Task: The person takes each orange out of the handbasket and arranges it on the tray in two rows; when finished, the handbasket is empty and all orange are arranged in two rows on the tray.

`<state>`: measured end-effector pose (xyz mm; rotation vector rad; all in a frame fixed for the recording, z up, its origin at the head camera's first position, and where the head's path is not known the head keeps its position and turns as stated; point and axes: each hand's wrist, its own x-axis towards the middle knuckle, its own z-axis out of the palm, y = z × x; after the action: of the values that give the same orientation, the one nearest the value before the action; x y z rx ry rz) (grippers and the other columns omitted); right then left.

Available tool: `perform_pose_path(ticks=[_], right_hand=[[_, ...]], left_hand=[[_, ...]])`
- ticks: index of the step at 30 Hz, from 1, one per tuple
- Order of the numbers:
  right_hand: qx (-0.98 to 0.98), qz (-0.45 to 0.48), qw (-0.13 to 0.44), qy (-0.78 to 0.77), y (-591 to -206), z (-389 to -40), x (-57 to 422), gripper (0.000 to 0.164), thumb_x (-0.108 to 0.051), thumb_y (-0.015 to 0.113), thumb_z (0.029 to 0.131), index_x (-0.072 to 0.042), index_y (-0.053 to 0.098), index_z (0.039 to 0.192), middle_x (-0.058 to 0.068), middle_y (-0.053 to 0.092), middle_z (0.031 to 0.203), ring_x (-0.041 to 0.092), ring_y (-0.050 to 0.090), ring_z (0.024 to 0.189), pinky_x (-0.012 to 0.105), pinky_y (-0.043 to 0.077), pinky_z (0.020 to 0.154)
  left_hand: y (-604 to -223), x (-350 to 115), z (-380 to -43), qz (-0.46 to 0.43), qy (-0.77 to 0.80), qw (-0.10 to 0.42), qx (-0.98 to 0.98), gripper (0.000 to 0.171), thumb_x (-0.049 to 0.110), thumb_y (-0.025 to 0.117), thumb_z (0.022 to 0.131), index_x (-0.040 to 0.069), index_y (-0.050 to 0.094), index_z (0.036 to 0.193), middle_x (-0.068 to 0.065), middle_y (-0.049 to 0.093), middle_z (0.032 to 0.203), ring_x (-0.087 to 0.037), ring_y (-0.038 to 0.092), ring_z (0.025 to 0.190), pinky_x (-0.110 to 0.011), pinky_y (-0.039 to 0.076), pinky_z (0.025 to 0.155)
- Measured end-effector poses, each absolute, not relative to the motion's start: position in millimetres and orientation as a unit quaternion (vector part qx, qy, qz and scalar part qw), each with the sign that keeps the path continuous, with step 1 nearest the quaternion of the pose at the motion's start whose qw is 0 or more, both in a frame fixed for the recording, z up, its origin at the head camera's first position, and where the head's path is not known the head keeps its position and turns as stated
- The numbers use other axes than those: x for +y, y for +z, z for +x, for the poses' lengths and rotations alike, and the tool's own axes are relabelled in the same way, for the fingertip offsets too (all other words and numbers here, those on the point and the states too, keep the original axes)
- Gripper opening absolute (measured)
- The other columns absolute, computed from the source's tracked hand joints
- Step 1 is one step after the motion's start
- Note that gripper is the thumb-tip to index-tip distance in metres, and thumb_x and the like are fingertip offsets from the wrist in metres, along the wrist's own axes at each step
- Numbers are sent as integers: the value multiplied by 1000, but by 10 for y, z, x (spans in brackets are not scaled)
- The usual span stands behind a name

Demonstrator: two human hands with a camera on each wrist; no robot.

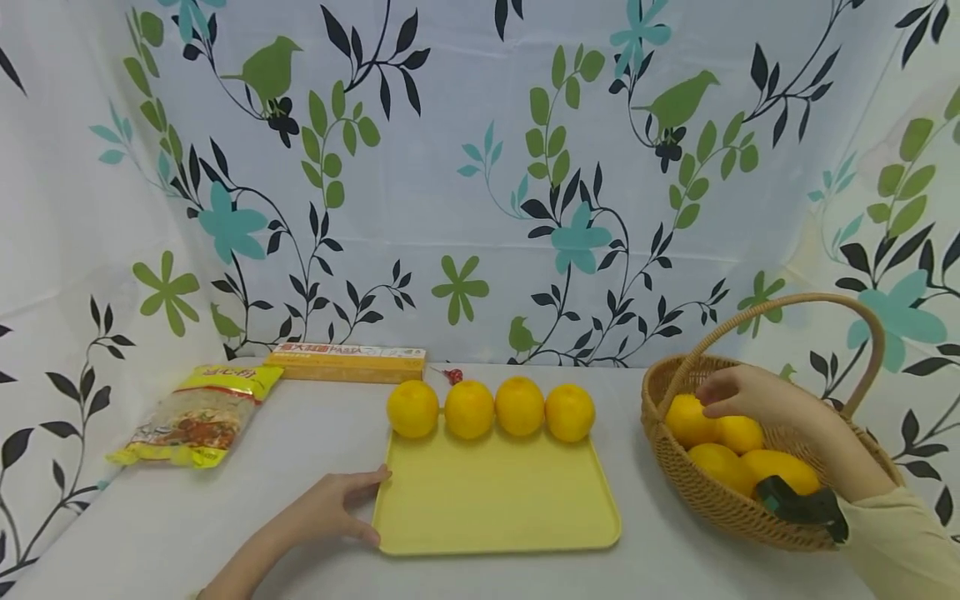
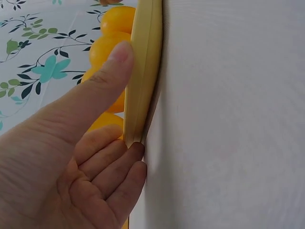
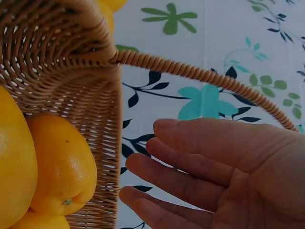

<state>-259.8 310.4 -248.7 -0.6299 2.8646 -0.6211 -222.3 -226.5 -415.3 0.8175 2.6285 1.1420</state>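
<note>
I see left hand spread against left edge of tray, probably steadying it; right hand empty, relaxed, above fruit.

High head, close right-wrist views of basket

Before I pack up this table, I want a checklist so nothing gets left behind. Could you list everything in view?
tray: 1, yellow, middle of the table
round fruits: 4, orange-yellow, row along the tray's far edge
basket: 1, brown wicker, right side
basket fruits: at least 4, yellow to orange, inside the basket
bag: 1, yellow and clear, left side
box: 1, orange and white, back left
small object: 1, red, behind the row
table: 1, white, below everything
patterned cloth: white, green, teal, black, behind
wrist device: 1, dark, right wrist
right sleeve: 1, cream, right forearm
left hand: 1, bare, at the tray's left edge
right hand: 1, bare, over the basket
</note>
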Motion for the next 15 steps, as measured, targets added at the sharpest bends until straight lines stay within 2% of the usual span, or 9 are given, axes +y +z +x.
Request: perform_pose_path(ticks=[4,8,15], right_hand=[[961,-190,61,-191,-2566,-2824,3114,43,-19,65,80,10,54,110,26,57,105,43,50,99,56,42,82],[964,-152,83,-201,-2691,-3007,3123,67,-26,72,74,13,43,120,35,44,118,50,40,107,61,37,85],[962,-144,138,-188,-2965,-3088,3142,84,-32,75,70,18,33,123,39,36,122,52,34,111,61,32,90]], left_hand=[[-4155,-2272,-2225,272,382,87,879,80,33,79,63,-5,47,125,-22,44,127,-36,43,114,-47,34,94],[-4196,-2277,-2230,273,396,87,873,78,31,79,63,-6,47,125,-23,44,128,-36,44,114,-46,35,93],[-4247,-2270,-2215,274,404,91,868,78,30,79,64,-6,46,125,-21,44,128,-34,44,114,-44,35,94]])
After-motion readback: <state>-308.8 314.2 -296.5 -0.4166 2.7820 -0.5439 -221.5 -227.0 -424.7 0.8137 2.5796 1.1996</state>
